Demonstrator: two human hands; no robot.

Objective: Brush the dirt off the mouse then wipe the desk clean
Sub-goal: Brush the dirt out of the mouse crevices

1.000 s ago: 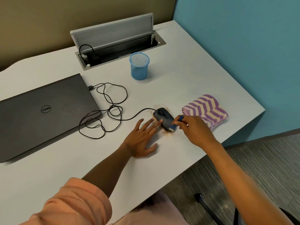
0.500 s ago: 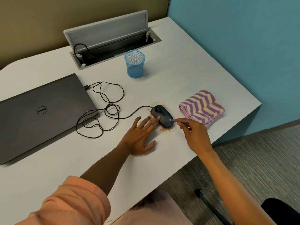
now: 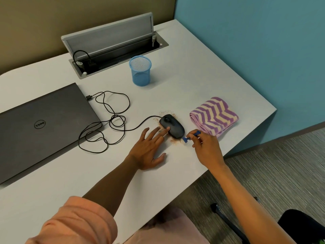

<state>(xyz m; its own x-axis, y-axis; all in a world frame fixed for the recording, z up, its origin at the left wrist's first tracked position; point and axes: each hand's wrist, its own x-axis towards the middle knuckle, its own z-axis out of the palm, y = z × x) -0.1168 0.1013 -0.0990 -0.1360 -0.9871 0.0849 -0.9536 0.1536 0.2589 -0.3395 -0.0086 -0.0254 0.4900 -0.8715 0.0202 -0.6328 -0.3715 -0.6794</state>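
Note:
A black wired mouse lies on the white desk, with brown dirt scattered around it. My left hand rests flat beside it, fingers spread, two fingertips touching the mouse's left side. My right hand pinches a small blue brush, whose head sits on the desk just off the mouse's near right end. A folded purple and cream striped cloth lies to the right of the mouse.
A closed dark laptop lies at the left, the mouse's looped cable beside it. A blue mesh cup stands behind the mouse, before an open cable box. The desk's edge runs close behind the cloth.
My right hand has drawn the brush back off the mouse's near end to the desk at its right. The left hand has stayed against the mouse.

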